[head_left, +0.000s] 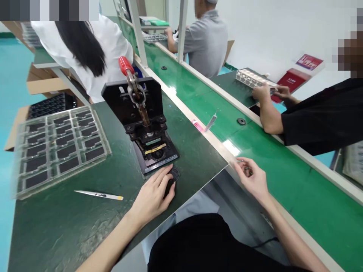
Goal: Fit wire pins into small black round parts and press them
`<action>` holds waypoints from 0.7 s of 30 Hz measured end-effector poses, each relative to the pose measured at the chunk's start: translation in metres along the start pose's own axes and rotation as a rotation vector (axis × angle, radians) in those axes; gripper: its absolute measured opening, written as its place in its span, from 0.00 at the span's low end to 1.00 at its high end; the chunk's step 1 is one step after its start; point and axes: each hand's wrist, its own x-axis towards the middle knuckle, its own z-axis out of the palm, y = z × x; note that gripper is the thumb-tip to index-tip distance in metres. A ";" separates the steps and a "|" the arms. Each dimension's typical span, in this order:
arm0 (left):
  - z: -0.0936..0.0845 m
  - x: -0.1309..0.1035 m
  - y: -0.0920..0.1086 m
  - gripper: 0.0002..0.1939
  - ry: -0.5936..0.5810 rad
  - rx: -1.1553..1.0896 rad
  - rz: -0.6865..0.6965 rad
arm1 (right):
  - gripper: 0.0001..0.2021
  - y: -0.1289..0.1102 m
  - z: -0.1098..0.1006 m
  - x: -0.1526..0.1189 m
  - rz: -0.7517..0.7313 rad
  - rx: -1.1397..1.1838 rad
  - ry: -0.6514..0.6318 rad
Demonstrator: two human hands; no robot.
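1. Left hand (154,192) closes round the black disc (176,173), the press (154,94) just beyond it.
2. Right hand (253,179) curls; I can't tell whether it holds anything.
3. Next calls for steady fingertips.

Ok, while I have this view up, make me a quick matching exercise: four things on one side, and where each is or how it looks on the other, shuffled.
Things
1. Press handle
2. Pointed tool
3. Clear tray
4. Left hand

Place, colour or state
A. Has dark flat pieces in its compartments
B. Fingers at a round black part, just in front of the press
C. Red at the top
D. Lying loose on the bench, one end yellow

Pairs: 1-C, 2-D, 3-A, 4-B
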 end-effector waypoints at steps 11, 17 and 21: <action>0.005 -0.008 0.001 0.23 0.041 -0.108 -0.107 | 0.13 -0.061 0.023 0.029 -0.151 0.252 -0.037; 0.011 -0.004 0.006 0.21 0.061 -0.068 -0.110 | 0.20 -0.116 0.099 0.046 -0.143 0.562 -0.587; 0.016 -0.002 0.010 0.22 0.076 -0.068 -0.107 | 0.24 -0.141 0.145 0.060 -0.207 0.634 -0.602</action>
